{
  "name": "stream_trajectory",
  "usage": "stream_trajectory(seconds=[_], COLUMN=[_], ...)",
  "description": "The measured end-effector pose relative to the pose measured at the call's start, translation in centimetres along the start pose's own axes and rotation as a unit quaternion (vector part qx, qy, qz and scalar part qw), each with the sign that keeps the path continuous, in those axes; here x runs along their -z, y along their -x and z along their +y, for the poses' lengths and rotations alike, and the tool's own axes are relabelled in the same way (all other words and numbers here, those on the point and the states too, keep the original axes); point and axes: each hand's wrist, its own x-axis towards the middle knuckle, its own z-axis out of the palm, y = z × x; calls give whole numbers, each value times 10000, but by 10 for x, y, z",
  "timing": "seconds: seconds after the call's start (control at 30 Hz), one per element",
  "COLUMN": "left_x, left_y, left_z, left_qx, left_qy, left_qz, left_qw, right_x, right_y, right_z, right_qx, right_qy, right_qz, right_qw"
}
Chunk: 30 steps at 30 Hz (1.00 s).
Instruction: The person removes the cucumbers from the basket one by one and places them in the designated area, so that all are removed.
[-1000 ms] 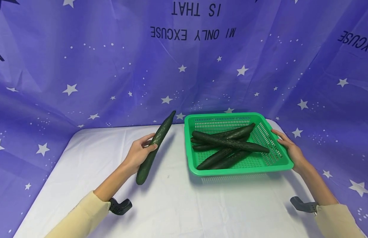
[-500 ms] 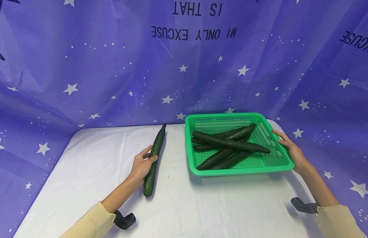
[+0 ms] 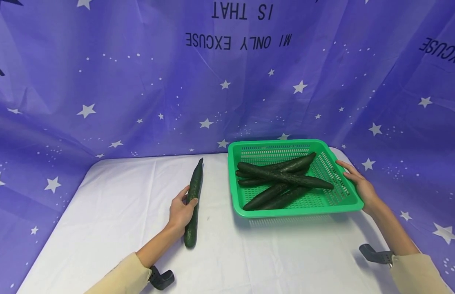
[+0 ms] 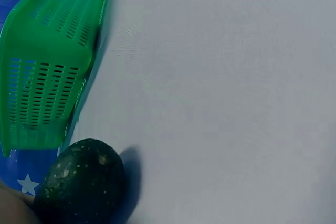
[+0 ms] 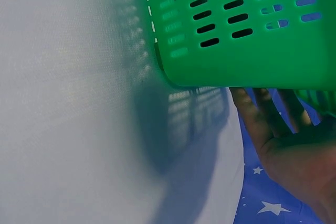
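My left hand (image 3: 182, 211) holds a dark green cucumber (image 3: 194, 185) left of the basket, thumb across its top and fingers on its far side. Its narrow end points away; its blunt end (image 4: 81, 182) shows in the left wrist view. The cucumber lies on or just above the white cloth; I cannot tell which. A green perforated basket (image 3: 293, 212) stands to the right, with several cucumbers (image 3: 286, 176) lying crossed inside. My right hand (image 3: 364, 192) rests against the basket's right side with fairly straight fingers (image 5: 269, 111); its thumb is hidden in the head view.
A white cloth (image 3: 227, 253) covers the table. Purple star-printed sheeting (image 3: 176, 90) hangs behind it and at both sides. A dark wrist device (image 3: 162, 279) sits on the left wrist, and another wrist device (image 3: 376, 254) on the right.
My left hand has brought the cucumber down and toward me, slightly rightward, and turned it more upright in the head view. The right hand and basket have stayed in place.
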Motion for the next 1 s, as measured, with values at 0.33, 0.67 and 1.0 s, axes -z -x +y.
stream_trajectory(seconds=[0.33, 0.67, 1.0], left_x=[-5, 0, 9], left_y=[-3, -6, -6], left_z=[-2, 3, 2], left_qx=[23, 232, -53], left_qy=[-140, -301, -525], left_qz=[284, 217, 0], left_qw=[9995, 9990, 9986], right_x=[0, 0, 1], right_y=[0, 0, 0], right_z=[-1, 1, 2], right_qx=[23, 59, 50], right_qy=[40, 70, -70], right_qz=[6, -9, -71], right_qw=[10000, 10000, 9999])
